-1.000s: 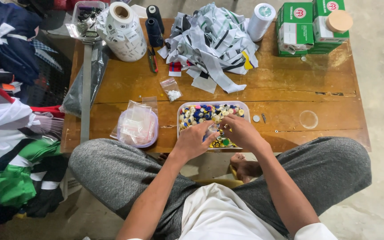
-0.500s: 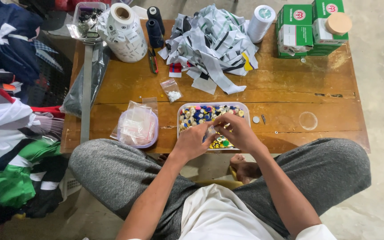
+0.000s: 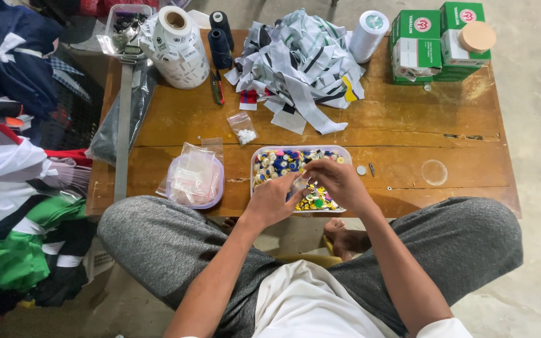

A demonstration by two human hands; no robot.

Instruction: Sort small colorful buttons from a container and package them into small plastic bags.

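Observation:
I sit at a low wooden table. In front of me is a clear rectangular tray full of several coloured buttons. Both hands hover over its middle. My left hand and my right hand meet fingertip to fingertip and pinch a small clear plastic bag between them. What is in the bag is too small to tell. A small bag of white buttons lies just beyond the tray.
A round tub of empty clear bags stands left of the tray. Further back are a heap of fabric strips, a label roll, dark thread spools, a white spool and green boxes. Clothes pile up left.
Both hands stay over the button tray. The right hand's fingers have drawn in closer to the left hand's fingertips around the little bag.

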